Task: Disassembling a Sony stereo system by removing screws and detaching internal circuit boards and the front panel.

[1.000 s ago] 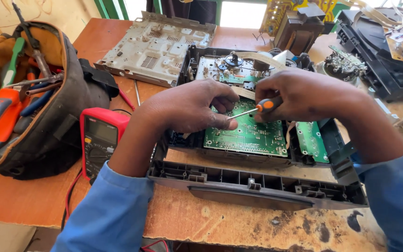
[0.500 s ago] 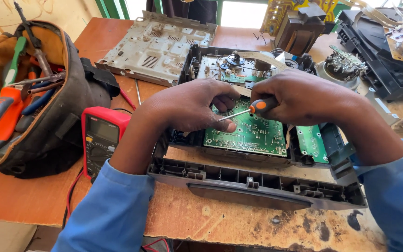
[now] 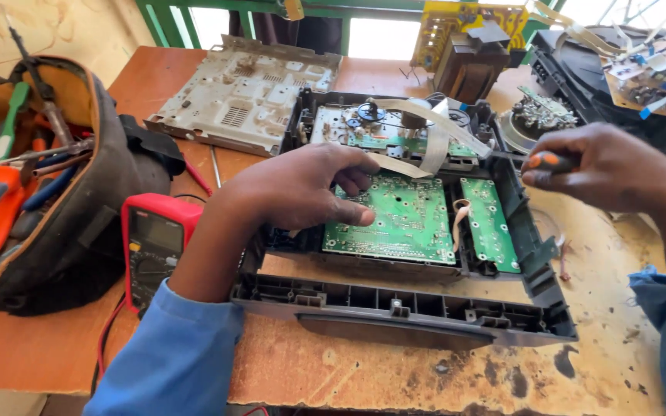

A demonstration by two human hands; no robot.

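1. Head view, looking down on a workbench: an opened player chassis (image 3: 395,308), dark plastic, lies in the middle with its cover off; the grey metal cover plate (image 3: 244,96) rests well apart at the back of the wooden table (image 3: 32,347).
2. Left hand (image 3: 294,192) reaches into the chassis, fingers curled down, fingertips touching the large green circuit board (image 3: 395,219); it pinches nothing that can be seen.
3. Right hand (image 3: 610,166) hovers off the right edge of the chassis, closed around a screwdriver (image 3: 545,162) with an orange-and-black handle; its tip is hidden.
4. Smaller green board (image 3: 491,223) sits beside the large one, and a flat ribbon cable (image 3: 425,139) crosses the disc mechanism behind.
5. Judged progress: opening is done; both boards remain seated, so removal or inspection appears unfinished.
6. Red multimeter (image 3: 152,243) and open tool bag (image 3: 40,185) lie at left, untouched.
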